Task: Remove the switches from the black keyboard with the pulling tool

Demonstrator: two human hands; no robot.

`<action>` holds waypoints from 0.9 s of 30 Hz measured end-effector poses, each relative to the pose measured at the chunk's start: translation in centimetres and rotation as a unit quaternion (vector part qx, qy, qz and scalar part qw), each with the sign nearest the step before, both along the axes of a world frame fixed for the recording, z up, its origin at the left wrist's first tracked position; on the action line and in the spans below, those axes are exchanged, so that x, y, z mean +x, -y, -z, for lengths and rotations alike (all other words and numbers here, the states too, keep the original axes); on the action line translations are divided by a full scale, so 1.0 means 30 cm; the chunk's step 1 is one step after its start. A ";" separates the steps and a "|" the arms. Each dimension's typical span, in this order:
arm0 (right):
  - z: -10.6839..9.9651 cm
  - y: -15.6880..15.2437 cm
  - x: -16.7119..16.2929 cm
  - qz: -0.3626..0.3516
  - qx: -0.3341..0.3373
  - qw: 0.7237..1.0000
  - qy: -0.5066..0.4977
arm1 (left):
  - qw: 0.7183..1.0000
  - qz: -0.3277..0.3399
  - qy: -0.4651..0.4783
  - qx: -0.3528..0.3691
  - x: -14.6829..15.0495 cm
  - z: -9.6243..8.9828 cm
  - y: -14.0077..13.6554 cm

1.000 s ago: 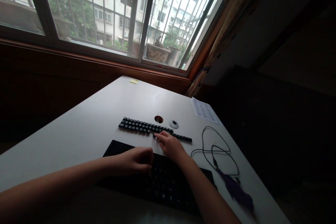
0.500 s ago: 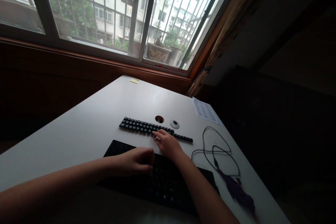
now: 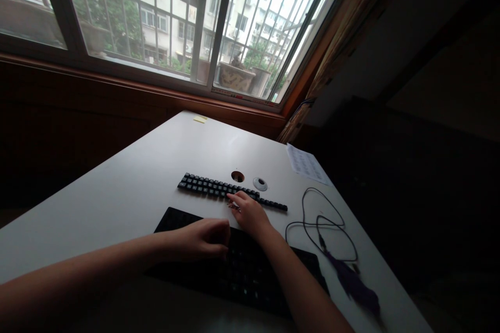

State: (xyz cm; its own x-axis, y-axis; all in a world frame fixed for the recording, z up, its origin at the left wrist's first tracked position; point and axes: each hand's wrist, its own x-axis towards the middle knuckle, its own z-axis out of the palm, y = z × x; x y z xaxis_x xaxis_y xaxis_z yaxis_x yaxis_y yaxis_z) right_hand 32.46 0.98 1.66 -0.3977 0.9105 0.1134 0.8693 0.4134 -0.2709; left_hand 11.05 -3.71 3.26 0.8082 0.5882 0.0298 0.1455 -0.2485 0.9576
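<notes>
A black keyboard lies on the white desk, much of it lost in shadow and partly covered by my forearms. Over its middle, my left hand is curled closed with the thumb below the fingers; whatever is inside it is hidden. Beyond the keyboard, loose black keycaps are laid out in rows. My right hand reaches to the near row, fingertips together at a keycap. Small shiny bits show beneath its fingers, too small to name.
To the right lie a looped black cable and a purple item. A round cable hole and its grey cover sit behind the keycaps. Printed paper and a yellow note rest near the desk's far edges.
</notes>
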 end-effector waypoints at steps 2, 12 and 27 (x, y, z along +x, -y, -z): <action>0.001 0.001 0.001 -0.003 0.001 1.000 -0.002 | 1.000 0.001 0.002 0.002 0.000 0.000 0.000; -0.002 0.004 -0.001 -0.008 -0.004 1.000 -0.015 | 1.000 0.004 0.007 0.017 0.002 0.007 -0.004; 0.009 -0.001 0.001 -0.016 0.001 1.000 -0.022 | 1.000 0.002 0.003 0.016 0.001 -0.013 0.003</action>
